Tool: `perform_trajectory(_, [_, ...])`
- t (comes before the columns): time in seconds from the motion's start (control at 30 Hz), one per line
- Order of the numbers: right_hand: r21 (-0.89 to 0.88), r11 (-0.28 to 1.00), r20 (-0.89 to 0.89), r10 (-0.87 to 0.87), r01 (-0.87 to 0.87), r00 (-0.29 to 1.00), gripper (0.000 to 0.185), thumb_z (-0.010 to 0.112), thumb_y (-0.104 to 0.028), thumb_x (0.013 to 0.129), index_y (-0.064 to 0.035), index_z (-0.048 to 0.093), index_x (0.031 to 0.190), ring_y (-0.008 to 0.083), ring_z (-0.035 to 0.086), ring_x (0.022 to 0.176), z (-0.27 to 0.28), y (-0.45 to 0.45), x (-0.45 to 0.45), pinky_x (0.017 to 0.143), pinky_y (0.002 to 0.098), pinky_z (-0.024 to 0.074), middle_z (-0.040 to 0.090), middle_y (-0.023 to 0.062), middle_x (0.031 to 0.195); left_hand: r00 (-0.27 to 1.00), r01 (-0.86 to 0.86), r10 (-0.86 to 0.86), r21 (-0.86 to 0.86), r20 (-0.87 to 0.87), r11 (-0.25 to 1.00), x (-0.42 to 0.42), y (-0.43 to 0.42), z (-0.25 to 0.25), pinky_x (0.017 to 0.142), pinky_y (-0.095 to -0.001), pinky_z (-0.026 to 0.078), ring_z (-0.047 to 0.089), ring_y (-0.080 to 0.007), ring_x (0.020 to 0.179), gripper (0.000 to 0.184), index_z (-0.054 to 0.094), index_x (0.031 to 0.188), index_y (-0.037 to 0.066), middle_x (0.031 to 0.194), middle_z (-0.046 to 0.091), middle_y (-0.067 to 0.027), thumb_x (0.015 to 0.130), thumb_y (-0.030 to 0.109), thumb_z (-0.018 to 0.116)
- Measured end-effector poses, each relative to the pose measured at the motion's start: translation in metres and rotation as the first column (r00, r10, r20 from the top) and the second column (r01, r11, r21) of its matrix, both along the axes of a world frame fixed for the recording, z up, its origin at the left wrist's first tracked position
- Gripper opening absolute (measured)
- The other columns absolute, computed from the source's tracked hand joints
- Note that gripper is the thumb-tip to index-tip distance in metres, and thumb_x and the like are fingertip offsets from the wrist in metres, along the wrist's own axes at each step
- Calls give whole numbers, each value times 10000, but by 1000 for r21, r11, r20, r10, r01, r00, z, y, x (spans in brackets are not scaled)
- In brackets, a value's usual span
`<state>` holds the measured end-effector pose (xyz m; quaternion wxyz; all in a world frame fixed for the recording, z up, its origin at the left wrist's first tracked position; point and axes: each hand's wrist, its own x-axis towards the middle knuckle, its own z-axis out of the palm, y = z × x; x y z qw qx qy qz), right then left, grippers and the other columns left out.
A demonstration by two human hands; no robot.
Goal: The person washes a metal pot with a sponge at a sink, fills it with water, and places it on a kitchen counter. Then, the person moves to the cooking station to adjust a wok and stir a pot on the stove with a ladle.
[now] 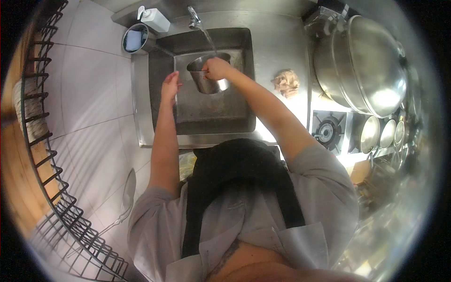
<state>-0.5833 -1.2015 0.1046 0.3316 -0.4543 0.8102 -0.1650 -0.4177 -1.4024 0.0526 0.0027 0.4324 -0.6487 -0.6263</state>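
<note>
Grey metal shines on the pot, which is inside the sink, nearer to its far edge than to its near edge and slightly right of the middle. Water runs from the tap toward the mouth of the pot, so I judge that the step in hand is rinsing or filling it. The right hand is at the rim, and its fingers are curled and seem clamped on it, though they are partly hidden. The left hand is over the left edge of the sink, holding nothing, its fingers slightly apart. I think the next move calls for a steady grip and a pot kept under the stream. No brand or writing can be read; on the white bottle beyond the far left corner I see no clear label.
</note>
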Motion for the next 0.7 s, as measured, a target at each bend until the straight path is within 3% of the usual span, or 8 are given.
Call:
perform_trajectory(0.07, [-77,996,-144,-63,52,988,222,692,-309,831,-155,750,979,327,685,962,-18,2,9,876,478,495,724,146,965,998,-66,67,253,3,965,-4,21,2,1024,-566,403,483,-335,1266,917,293,1515,46,1441,414,-210,891,648,594])
perform_trajectory(0.17, [-156,979,-318,-173,129,932,146,660,-272,840,-169,756,881,326,711,860,-32,9,24,987,498,439,729,134,893,985,-166,169,485,37,859,-17,59,6,1023,-585,402,464,-344,1281,979,290,1517,61,1441,399,-211,854,721,580])
perform_trajectory(0.23, [75,991,-309,-81,110,948,208,615,-308,901,-204,748,1023,260,677,979,-10,20,30,1031,482,372,733,54,951,982,-170,189,569,27,805,-28,79,3,1002,-586,419,487,-328,1252,977,320,1494,73,1395,445,-194,834,743,584])
perform_trajectory(0.3, [-3,999,-430,-50,55,902,203,600,-289,902,-213,743,1023,241,669,987,-29,30,38,1062,475,341,732,37,968,977,-175,211,646,22,743,-39,85,-5,981,-588,436,510,-311,1223,976,350,1471,85,1349,492,-176,814,765,589])
perform_trajectory(0.4, [-122,992,-542,-48,-22,839,206,587,-246,893,-222,734,1035,208,650,1013,-33,45,44,1101,471,310,730,13,979,986,-13,120,674,-113,739,-53,86,-29,939,-554,482,568,-269,1119,780,433,1372,117,1215,575,-128,850,659,640])
perform_trajectory(0.5, [-237,970,-574,-92,-58,814,235,600,-201,868,-225,728,1064,186,632,1041,-30,57,40,1122,480,299,729,-3,954,963,-19,179,613,-200,790,-59,90,-36,842,-495,544,602,-236,1009,557,486,1264,134,1093,610,-90,885,498,668])
perform_trajectory(0.57, [-303,950,-601,-128,-77,789,260,611,-180,854,-228,725,1082,177,625,1050,-32,64,37,1134,487,289,728,-10,935,901,46,279,713,-332,700,-63,97,-29,761,-444,582,612,-253,983,429,490,1232,114,1089,595,-106,892,326,643])
perform_trajectory(0.7, [-322,945,-546,-134,-60,827,349,687,-249,835,-200,703,1180,229,546,1217,-9,75,27,1174,467,251,662,47,1195,906,-41,303,651,-295,758,-72,97,-52,715,-428,596,610,-273,994,391,490,1205,94,1119,575,-114,883,274,619])
